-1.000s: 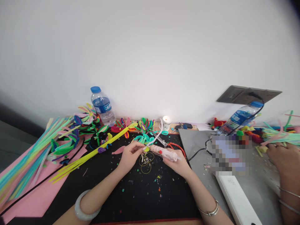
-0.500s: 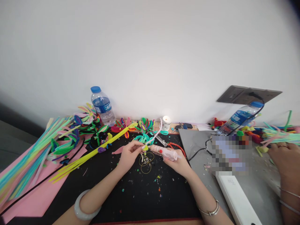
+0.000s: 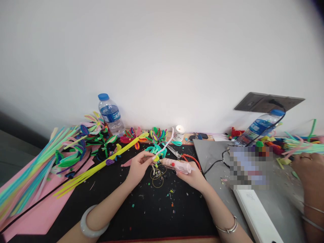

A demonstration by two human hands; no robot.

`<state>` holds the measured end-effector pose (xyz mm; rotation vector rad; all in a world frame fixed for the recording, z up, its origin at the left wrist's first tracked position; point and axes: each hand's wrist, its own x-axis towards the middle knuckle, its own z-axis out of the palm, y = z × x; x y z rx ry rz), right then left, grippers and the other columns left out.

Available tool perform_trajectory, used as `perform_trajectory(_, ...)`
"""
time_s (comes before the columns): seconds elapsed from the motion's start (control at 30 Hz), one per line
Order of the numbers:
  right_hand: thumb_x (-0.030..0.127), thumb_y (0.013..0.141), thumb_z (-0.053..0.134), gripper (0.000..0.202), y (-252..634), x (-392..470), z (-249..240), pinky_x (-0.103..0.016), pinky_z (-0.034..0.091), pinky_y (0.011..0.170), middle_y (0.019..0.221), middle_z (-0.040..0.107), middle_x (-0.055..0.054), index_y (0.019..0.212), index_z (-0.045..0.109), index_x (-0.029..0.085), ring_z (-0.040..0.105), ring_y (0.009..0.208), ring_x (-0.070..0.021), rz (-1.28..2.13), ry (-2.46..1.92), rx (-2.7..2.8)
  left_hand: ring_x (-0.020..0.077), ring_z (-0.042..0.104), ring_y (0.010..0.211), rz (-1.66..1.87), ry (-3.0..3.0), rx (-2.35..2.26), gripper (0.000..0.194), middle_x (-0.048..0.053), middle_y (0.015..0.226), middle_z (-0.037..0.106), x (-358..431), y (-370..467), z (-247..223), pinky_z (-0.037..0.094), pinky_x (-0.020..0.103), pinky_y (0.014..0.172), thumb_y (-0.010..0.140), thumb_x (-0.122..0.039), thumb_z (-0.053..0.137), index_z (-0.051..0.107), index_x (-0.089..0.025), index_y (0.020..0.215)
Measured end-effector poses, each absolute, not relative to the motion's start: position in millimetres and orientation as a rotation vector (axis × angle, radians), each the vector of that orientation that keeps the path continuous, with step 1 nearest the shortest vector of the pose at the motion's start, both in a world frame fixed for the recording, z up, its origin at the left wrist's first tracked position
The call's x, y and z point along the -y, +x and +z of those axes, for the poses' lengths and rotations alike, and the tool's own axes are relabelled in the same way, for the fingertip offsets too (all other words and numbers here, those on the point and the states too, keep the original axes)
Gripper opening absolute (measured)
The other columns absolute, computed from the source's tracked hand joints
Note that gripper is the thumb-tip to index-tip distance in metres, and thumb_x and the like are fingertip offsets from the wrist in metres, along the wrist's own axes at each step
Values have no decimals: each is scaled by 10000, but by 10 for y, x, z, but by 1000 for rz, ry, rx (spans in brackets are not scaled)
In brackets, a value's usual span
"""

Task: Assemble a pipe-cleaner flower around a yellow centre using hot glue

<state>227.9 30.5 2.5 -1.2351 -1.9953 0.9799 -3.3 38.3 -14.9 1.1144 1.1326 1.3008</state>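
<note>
In the head view my left hand (image 3: 138, 167) pinches a small yellow fuzzy piece (image 3: 156, 158), from which a pale lilac pipe cleaner (image 3: 169, 142) rises to the upper right. My right hand (image 3: 193, 178) is wrapped round a pale pink glue gun (image 3: 180, 166) with a red dot on its side. Its nozzle points left and lies close to the yellow piece; whether they touch I cannot tell. Thin tan loops, perhaps rubber bands (image 3: 157, 182), lie on the black mat (image 3: 141, 216) below. Behind my hands are a teal pipe-cleaner bundle (image 3: 153, 149) and red-handled pliers (image 3: 188, 158).
Pipe cleaners (image 3: 32, 162) spread over pink paper (image 3: 43, 216) at left. A water bottle (image 3: 111, 116) and a lit candle cup (image 3: 179, 133) stand by the wall. At right are another bottle (image 3: 260, 126), a white box (image 3: 255, 214) and another person's hand (image 3: 305, 165).
The glue gun's nozzle and the yellow piece have shifted very slightly left. At the far right the other person's hand has moved a little to the right.
</note>
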Motion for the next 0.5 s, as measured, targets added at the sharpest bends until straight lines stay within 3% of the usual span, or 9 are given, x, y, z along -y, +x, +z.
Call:
perform_trajectory(0.17,233,741,563,112,2295,-313,18,-195,339,460,589,512,20,798,611,150,385,490,-87,983,-1218,1970,141,650,594,1284,1110,-1109,100,0,679,670,-380,-16,-148,541,246,577,709,-242,682,646,-166,763)
perform_trajectory(0.5,232,732,572,97,2284,-305,29,-200,327,453,576,501,18,766,608,148,376,489,-87,1033,-1218,1965,156,655,585,1293,1072,-1122,151,1,662,677,-373,-4,-101,548,276,576,687,-279,698,636,-161,757)
